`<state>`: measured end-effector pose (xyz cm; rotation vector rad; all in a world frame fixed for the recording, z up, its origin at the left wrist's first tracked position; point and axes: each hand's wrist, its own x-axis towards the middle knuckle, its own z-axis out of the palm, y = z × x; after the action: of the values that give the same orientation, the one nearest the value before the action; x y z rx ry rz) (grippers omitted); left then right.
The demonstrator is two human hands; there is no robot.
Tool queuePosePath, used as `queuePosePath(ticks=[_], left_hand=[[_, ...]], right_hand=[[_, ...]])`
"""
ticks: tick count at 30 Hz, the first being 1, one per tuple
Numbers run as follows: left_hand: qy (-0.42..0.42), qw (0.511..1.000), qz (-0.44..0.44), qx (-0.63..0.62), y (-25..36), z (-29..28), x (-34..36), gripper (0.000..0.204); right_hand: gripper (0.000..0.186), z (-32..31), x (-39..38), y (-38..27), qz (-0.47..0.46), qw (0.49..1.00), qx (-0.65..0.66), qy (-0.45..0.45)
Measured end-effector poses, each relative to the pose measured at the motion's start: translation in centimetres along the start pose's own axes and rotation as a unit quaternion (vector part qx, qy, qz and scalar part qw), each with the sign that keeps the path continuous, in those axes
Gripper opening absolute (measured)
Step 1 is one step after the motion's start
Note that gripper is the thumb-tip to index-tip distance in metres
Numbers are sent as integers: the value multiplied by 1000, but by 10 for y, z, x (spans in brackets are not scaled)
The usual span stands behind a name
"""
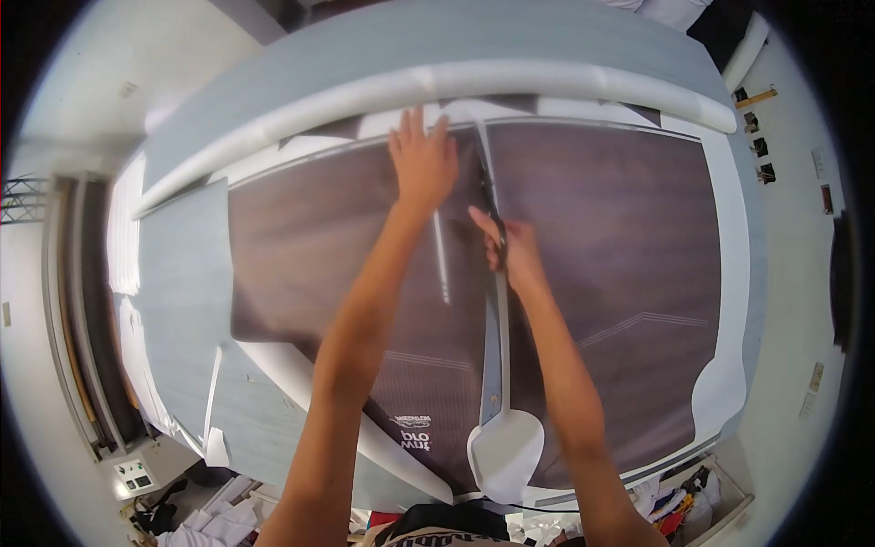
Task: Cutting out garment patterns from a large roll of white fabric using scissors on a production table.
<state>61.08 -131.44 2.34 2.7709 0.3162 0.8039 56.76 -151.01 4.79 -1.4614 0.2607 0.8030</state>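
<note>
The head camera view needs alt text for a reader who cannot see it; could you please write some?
Seen from above, a person's right hand works scissors up a dark grey fabric sheet on a cutting table, while the left hand presses the fabric flat beside the cut. A loose pale strip trails back toward the person.

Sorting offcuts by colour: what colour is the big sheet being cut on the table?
The sheet is dark purplish-grey with faint lines, seen best in the head view.
</note>
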Motion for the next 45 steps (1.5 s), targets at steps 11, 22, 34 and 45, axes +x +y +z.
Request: queuePosePath(ticks=[11, 22, 34, 45], left_hand=[[-56, 986, -78, -136, 31, -29, -69, 31], [-116, 991, 24, 69, -15, 13, 31, 51], [-64, 992, -98, 37, 61, 36, 0, 62], [-41, 987, -145, 60, 64, 31, -2, 26]], right_hand=[[54, -13, 7, -11, -16, 999, 7, -30], [55, -102, 48, -121, 10, 958, -267, -107], [51, -156, 98, -176, 74, 889, -386, -235], [60, -149, 128, -202, 56, 842, -470, -258]])
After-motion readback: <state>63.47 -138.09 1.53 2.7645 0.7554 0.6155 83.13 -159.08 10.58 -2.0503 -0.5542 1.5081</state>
